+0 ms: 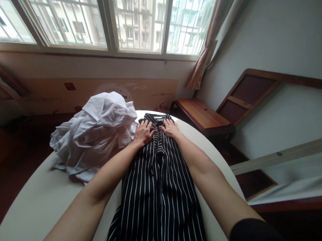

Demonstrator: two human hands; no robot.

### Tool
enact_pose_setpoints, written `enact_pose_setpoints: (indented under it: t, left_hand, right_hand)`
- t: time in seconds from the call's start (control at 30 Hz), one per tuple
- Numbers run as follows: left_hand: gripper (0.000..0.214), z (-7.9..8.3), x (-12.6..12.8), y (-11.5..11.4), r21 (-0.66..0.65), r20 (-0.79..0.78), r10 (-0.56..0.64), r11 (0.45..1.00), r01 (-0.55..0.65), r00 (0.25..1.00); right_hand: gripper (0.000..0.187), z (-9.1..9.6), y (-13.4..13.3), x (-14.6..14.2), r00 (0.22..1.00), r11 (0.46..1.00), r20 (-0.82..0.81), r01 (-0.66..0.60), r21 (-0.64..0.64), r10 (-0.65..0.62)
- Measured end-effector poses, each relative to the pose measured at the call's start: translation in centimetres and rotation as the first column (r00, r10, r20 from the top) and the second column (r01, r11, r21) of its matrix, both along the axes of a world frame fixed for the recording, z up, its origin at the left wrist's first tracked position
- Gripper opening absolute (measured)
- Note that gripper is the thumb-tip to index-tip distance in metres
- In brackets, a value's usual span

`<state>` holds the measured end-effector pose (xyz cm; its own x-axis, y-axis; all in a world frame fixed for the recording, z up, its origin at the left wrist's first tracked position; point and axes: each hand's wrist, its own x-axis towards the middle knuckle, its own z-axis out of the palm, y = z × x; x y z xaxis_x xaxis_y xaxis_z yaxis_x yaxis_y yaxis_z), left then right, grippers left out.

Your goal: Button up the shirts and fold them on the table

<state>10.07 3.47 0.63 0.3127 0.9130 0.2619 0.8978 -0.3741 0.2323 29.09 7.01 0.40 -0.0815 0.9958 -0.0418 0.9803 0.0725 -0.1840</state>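
Note:
A black garment with thin white stripes (160, 191) lies lengthwise on a round white table (31, 207), its neck or waist end with a pale label at the far edge. I cannot tell exactly which kind of garment it is. My left hand (144, 133) rests palm down on the far left part of it, fingers spread. On the far right part lies my right hand (170, 128), also flat with fingers apart. A dark fold runs down the middle between the two hands. The near end of the garment passes out of view at the bottom.
A crumpled heap of white cloth (96, 132) sits on the table beside my left forearm. Beyond the table are a wooden bench or chair (204, 113) at the right, a pinkish curtain (200, 70), and a barred window (138, 23).

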Motion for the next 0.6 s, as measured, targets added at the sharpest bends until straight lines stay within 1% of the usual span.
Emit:
enact_pose_setpoints:
  t: [0.07, 0.1, 0.13, 0.17, 0.23, 0.27, 0.3, 0.33, 0.37, 0.43, 0.5, 0.6]
  left_hand:
    - [0.069, 1.0, -0.7, -2.0, 0.000, 0.013, -0.050, 0.999, 0.050, 0.999]
    - [0.069, 1.4, -1.3, -3.3, -0.025, 0.007, -0.094, 0.995, 0.094, 0.996]
    - [0.071, 1.7, -2.1, -4.9, -0.061, -0.015, -0.165, 0.985, 0.164, 0.986]
    - [0.071, 1.8, -3.0, -6.6, -0.095, -0.039, -0.257, 0.963, 0.253, 0.966]
    - [0.073, 1.5, -4.8, -10.1, -0.152, -0.090, -0.406, 0.908, 0.390, 0.910]
    - [0.075, 1.2, -5.6, -11.7, -0.186, -0.110, -0.470, 0.875, 0.447, 0.876]
    - [0.077, 0.8, -6.3, -13.1, -0.218, -0.128, -0.525, 0.843, 0.493, 0.841]
    - [0.080, 0.4, -6.7, -14.2, -0.239, -0.145, -0.560, 0.820, 0.521, 0.815]
    - [0.082, 0.1, -7.1, -15.1, -0.253, -0.159, -0.583, 0.804, 0.538, 0.796]
    - [0.085, -0.3, -7.3, -16.1, -0.262, -0.177, -0.601, 0.792, 0.551, 0.779]
    - [0.085, -0.4, -7.3, -16.6, -0.265, -0.179, -0.609, 0.786, 0.558, 0.773]
    - [0.085, 0.1, -7.2, -17.4, -0.278, -0.160, -0.631, 0.767, 0.579, 0.759]
  right_hand:
    - [0.070, 0.5, -0.8, 0.2, 1.000, 0.997, -0.020, -0.008, 0.074, 0.009]
    - [0.068, 0.7, -1.6, 0.2, 0.998, 0.992, -0.035, -0.040, 0.118, 0.044]
    - [0.066, 0.7, -2.8, 0.1, 0.993, 0.983, -0.045, -0.103, 0.152, 0.111]
    - [0.065, 0.7, -4.1, 0.1, 0.978, 0.967, -0.047, -0.191, 0.169, 0.201]
    - [0.064, 0.4, -7.2, -0.1, 0.914, 0.907, -0.034, -0.396, 0.143, 0.404]
    - [0.063, 0.1, -8.6, -0.1, 0.877, 0.873, -0.023, -0.474, 0.118, 0.480]
    - [0.064, -0.2, -9.9, -0.2, 0.849, 0.845, -0.009, -0.525, 0.098, 0.529]
    - [0.064, -0.4, -10.8, -0.3, 0.834, 0.830, 0.007, -0.550, 0.086, 0.552]
    - [0.065, -0.6, -11.4, -0.4, 0.831, 0.828, 0.025, -0.555, 0.083, 0.555]
    - [0.067, -0.8, -11.5, -0.7, 0.848, 0.844, 0.057, -0.529, 0.087, 0.526]
    - [0.068, -0.8, -10.6, -0.9, 0.866, 0.862, 0.075, -0.500, 0.080, 0.495]
    - [0.067, -0.6, -8.9, -1.1, 0.869, 0.867, 0.101, -0.492, 0.071, 0.485]
